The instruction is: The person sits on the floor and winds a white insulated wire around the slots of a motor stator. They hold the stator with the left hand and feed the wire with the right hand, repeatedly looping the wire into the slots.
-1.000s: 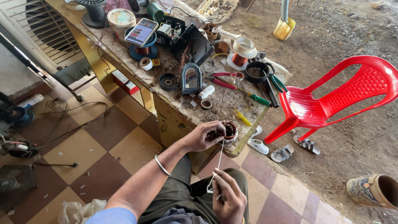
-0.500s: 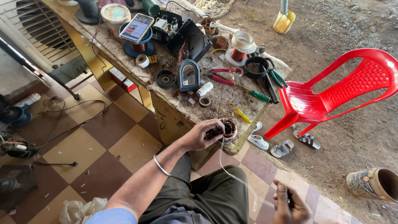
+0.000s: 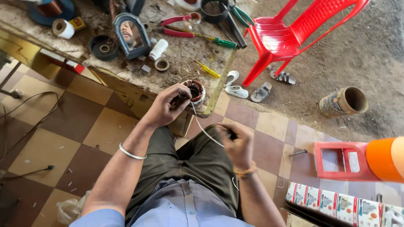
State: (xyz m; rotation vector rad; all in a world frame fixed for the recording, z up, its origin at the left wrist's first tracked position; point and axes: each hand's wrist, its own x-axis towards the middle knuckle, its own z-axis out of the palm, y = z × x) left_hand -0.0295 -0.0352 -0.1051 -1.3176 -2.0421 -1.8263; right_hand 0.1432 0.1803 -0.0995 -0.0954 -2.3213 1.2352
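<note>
A: Left hand (image 3: 165,108) grips the round copper-wound coil (image 3: 194,91) at the worktop (image 3: 181,63) edge.

B: Right hand (image 3: 236,145) pinches the pale thread (image 3: 206,133); best held taut.

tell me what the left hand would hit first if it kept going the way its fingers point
Likely the round wound coil at the bench edge: the left hand already touches it, fingers aimed at it.

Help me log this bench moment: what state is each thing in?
Left hand: gripping the small round coil part at the bench edge.
Right hand: closed on a white cord, taut to the part.
Red chair: upright, unoccupied.
Cylindrical can: on its side.
</note>
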